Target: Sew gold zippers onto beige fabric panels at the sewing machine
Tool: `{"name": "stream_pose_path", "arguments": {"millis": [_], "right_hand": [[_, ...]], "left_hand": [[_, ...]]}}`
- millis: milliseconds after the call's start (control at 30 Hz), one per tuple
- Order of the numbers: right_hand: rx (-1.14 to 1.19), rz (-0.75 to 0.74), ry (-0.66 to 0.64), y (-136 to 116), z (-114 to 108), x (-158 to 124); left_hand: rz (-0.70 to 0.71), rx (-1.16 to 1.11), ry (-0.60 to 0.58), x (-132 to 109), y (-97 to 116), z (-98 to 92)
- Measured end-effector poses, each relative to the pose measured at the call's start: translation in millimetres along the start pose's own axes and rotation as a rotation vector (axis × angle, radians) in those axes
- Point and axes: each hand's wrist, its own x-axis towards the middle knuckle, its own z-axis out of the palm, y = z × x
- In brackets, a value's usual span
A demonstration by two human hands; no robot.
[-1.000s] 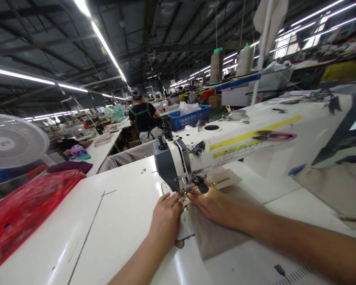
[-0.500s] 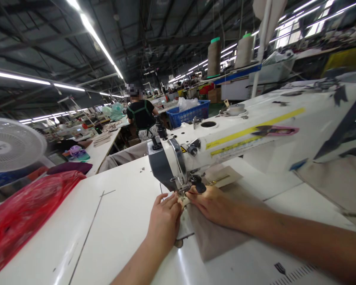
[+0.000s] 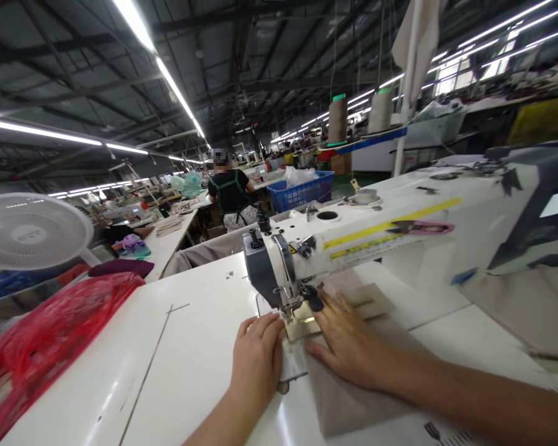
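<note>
A white sewing machine point(image 3: 353, 232) stands before me, its presser foot over a small beige piece point(image 3: 302, 325) with a slot and a strip of metallic-looking teeth in it. Beside the foot lies my left hand point(image 3: 258, 353), palm down, fingers extended side by side, tips at the piece's left edge. Its thumb is mostly hidden. My right hand point(image 3: 348, 337) rests flat with spread fingers on the right part of the piece and on taupe fabric point(image 3: 339, 396). Some fingertips sit behind the machine's dark round part. Under the right forearm, the fabric continues across the table.
Pink-handled thread snips point(image 3: 421, 227) lie on the machine arm. Thread cones point(image 3: 338, 121) stand behind it. To the left are a red plastic bag point(image 3: 69, 328) and a white fan point(image 3: 32, 232). A co-worker point(image 3: 230, 192) is near a blue crate point(image 3: 302, 191); more fabric point(image 3: 525, 303) lies right.
My right hand has slid back from the needle area and opened out flatter, uncovering the beige piece under the foot. The left hand stays beside the foot. The whole view has shifted slightly.
</note>
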Motion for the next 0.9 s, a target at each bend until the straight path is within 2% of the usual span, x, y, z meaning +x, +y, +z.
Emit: {"name": "stream_pose_path", "arguments": {"millis": [133,200,300,400,467,567,667,733,767,833,900], "right_hand": [[-0.067,-0.013,0.027,-14,-1,-52],[-0.079,-0.027,0.048,-21,-8,-72],[-0.098,0.000,0.085,-18,-29,-85],[-0.185,0.174,0.119,4,-61,-88],[-0.223,0.329,0.047,19,-80,-93],[-0.006,0.467,-0.062,26,-97,-109],[0.354,0.490,-0.082,12,-104,-128],[0.472,0.432,-0.048,-4,-108,-138],[0.491,0.357,-0.015,-12,-111,-143],[0.461,0.124,0.116,-30,-117,-149],[0.376,-0.166,0.253,-46,-121,-154]], "left_hand": [[-0.121,0.082,-0.090,-25,28,-6.4],[-0.137,0.010,-0.122,-35,46,-7.9],[-0.218,-0.170,-0.111,-41,69,-11.9],[-0.386,-0.411,-0.142,-39,83,-20.5],[-0.514,-0.643,-0.187,-38,89,-28.0],[-0.646,-1.024,-0.236,-43,96,-39.1],[-0.664,-1.143,-0.214,-58,103,-49.7],[-0.635,-1.046,-0.150,-74,108,-58.0],[-0.604,-0.970,-0.113,-84,110,-62.9],[-0.484,-0.786,-0.026,-105,115,-74.7],[-0.302,-0.581,0.054,-123,120,-88.6]]}}
